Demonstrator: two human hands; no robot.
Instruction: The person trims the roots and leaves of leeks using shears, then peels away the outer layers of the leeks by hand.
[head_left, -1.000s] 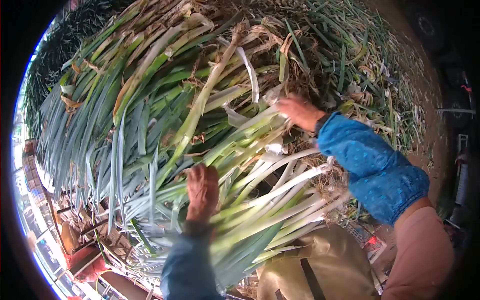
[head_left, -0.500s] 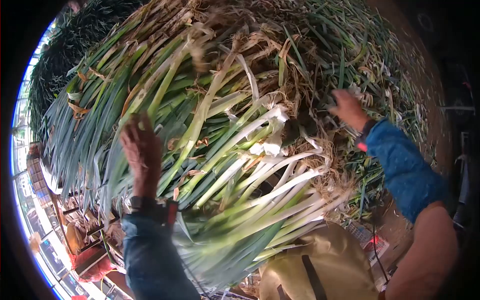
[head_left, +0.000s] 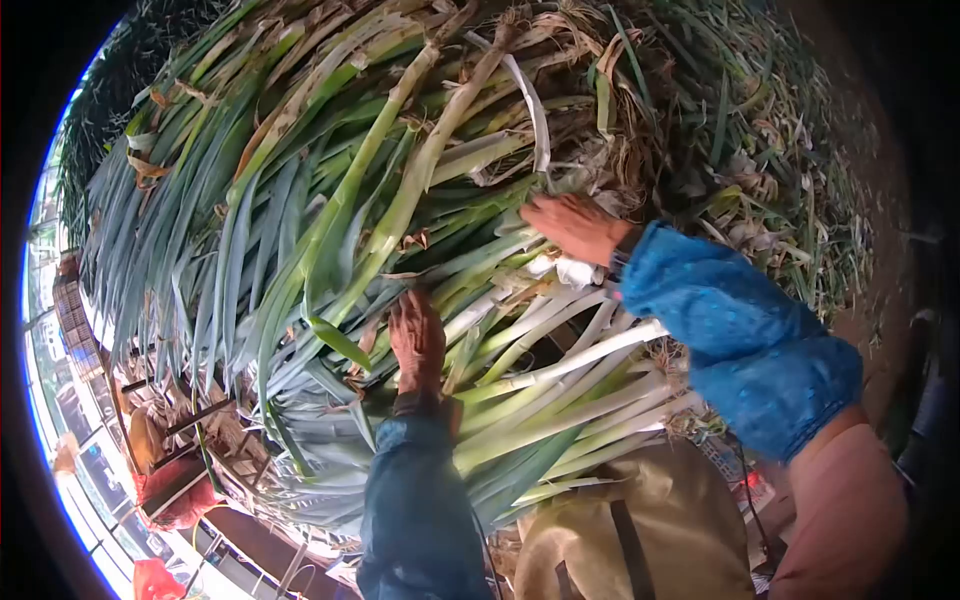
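Observation:
A big heap of long green onions, leek-like with white stems and blue-green leaves, spreads before me. My left hand lies on the leaves and stems near the middle, back up, fingers stretched out and slightly apart. Up and to its right, my right hand closes over a green onion close to its white root end; its fingertips are partly hidden among the stems. Below the right hand, several thick white stems lie slanting, their roots toward the right sleeve.
Trimmed leaves and dry husks pile up on the right. Across my lap is a tan apron with a dark strap. A red mesh bag and a rack stand at lower left. Darker green bundles sit at the far upper left.
My right hand has moved left from the trimmings onto the stems and closed there. The left hand has shifted right and slightly down, onto the leaves.

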